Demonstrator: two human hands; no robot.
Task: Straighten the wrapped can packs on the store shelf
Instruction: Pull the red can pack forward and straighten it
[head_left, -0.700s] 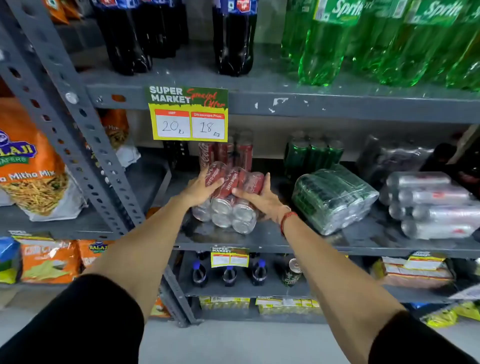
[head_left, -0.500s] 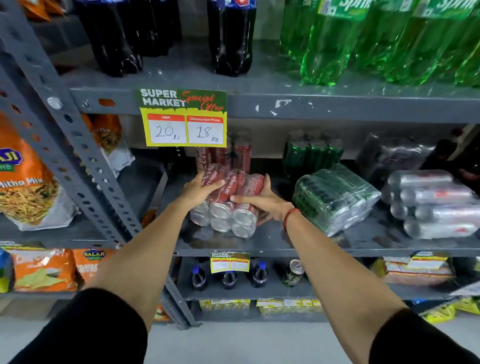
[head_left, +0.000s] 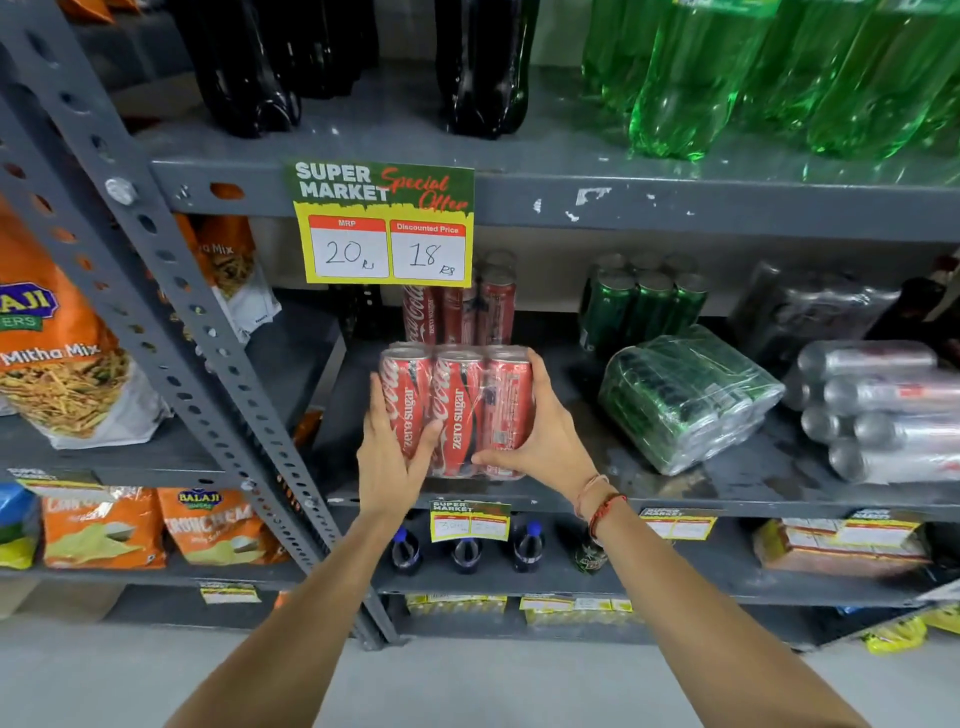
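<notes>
Grey steel shelving (head_left: 623, 208) fills our view, with the middle shelf (head_left: 701, 493) carrying the can packs. We hold 1 wrapped red can pack (head_left: 457, 410) upright at that shelf's front edge, 3 cans facing us. Our left hand (head_left: 389, 457) grips its left side and our right hand (head_left: 545, 447) its right side, fingers curled around the wrap. Behind it stands 1 more red pack (head_left: 462, 306). To the right, 1 wrapped green can pack (head_left: 685, 400) lies tipped on its side, with 1 upright green pack (head_left: 644, 301) behind it. Farther right, 1 silver can pack (head_left: 883, 410) lies on its side. We see 1 price sign (head_left: 384, 223) reading 20 and 18 hanging above.
</notes>
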